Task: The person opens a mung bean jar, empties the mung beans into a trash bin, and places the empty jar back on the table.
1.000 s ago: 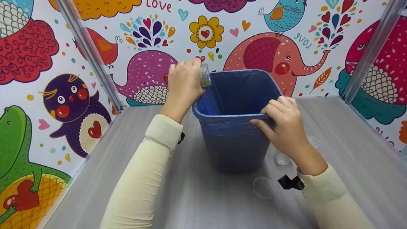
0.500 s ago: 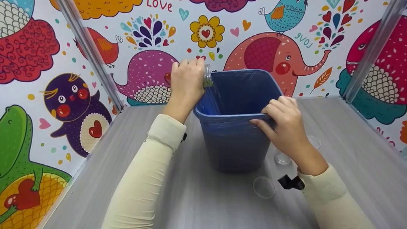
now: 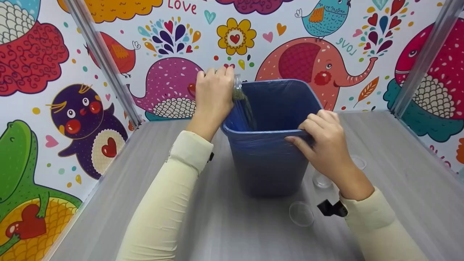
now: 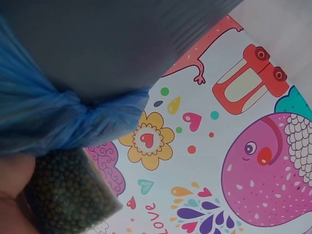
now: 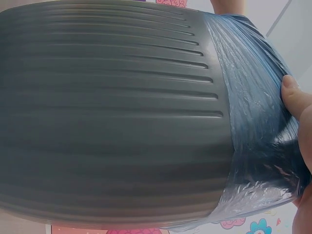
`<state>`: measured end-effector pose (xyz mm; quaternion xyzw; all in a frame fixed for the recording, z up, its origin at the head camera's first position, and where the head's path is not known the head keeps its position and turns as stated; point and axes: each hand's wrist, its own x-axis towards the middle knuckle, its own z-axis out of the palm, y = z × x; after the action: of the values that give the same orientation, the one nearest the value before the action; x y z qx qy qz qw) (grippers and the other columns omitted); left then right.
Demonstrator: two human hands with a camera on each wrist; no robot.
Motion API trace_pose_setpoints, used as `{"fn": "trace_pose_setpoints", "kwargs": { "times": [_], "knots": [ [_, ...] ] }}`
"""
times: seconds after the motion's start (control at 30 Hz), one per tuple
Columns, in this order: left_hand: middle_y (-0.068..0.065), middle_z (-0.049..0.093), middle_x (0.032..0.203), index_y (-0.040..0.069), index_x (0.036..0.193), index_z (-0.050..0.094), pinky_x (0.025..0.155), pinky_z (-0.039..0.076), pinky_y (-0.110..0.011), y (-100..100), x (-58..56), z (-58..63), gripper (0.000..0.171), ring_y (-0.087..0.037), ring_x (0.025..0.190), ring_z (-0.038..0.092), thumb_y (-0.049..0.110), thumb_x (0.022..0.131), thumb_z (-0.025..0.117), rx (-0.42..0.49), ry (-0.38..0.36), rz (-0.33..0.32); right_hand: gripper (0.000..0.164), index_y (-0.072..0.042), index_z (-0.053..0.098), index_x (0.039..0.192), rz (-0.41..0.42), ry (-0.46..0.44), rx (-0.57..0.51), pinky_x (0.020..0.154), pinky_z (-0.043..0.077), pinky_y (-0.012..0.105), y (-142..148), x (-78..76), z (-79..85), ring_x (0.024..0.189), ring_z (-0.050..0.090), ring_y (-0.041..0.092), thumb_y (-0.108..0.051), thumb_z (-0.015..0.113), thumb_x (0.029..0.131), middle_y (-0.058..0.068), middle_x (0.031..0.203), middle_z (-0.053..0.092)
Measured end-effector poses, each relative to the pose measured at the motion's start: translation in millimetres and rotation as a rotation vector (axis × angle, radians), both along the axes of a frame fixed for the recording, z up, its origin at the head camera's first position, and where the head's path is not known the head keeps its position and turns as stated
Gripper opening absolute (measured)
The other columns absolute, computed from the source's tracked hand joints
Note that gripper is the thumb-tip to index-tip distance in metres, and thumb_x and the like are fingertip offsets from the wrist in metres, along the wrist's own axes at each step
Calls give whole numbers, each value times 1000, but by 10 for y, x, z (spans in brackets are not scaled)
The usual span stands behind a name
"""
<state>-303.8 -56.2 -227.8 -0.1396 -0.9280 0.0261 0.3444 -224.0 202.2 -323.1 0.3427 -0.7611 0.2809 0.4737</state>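
Observation:
My left hand (image 3: 214, 90) grips a clear plastic jar (image 3: 237, 84), tipped over the left rim of a dark blue trash bin (image 3: 268, 166). Small round green mung beans (image 4: 68, 195) fill the visible part of the jar in the left wrist view. A greenish streak of beans (image 3: 249, 112) falls from its mouth into the bin. A thin blue plastic bag (image 5: 258, 97) lines the bin and folds over its rim. At the near right corner my right hand (image 3: 324, 139) holds the rim, thumb outside and fingers over the edge. The bin's bottom inside is hidden.
On the grey tabletop (image 3: 224, 232), a clear round lid (image 3: 301, 214) lies in front of the bin. A clear jar (image 3: 322, 180) and another clear lid (image 3: 359, 162) are to the right, partly behind my right arm. Cartoon-printed panels (image 3: 203, 29) enclose the table.
The left hand has shifted slightly right and tipped the jar further over the bin. Beans now stream down inside. The right hand keeps its hold on the rim.

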Motion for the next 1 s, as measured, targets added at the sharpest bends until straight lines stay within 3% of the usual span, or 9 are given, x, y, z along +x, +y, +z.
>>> {"fn": "trace_pose_setpoints", "kwargs": {
  "times": [0.2,0.4,0.5,1.0],
  "knots": [
    [-13,75,123,5,134,69,94,53,-45,4,-5,-11,46,-33,109,70,22,93,82,-9,24,-7,47,-3,61,82,-3,-2,1,82,34,49,4,-5,-5,75,44,27,-45,71,100,8,73,52],
    [-14,75,125,4,135,68,96,54,-45,9,13,-12,45,-33,110,69,24,97,80,-11,35,-19,32,-4,62,82,-6,-14,2,82,34,49,4,1,-3,76,44,27,-19,90,86,8,73,52],
    [-15,74,126,4,137,68,96,54,-45,12,20,-14,45,-34,111,69,23,98,78,-17,39,-25,32,-3,62,82,-9,-15,-1,82,34,49,2,6,1,76,44,27,-10,93,80,8,73,52],
    [-14,74,127,4,138,68,96,54,-46,8,30,-10,44,-34,113,69,22,99,77,-28,60,-26,31,-3,61,82,-1,-7,4,81,34,49,0,4,2,75,44,27,-11,91,81,8,73,52]
  ]
}}
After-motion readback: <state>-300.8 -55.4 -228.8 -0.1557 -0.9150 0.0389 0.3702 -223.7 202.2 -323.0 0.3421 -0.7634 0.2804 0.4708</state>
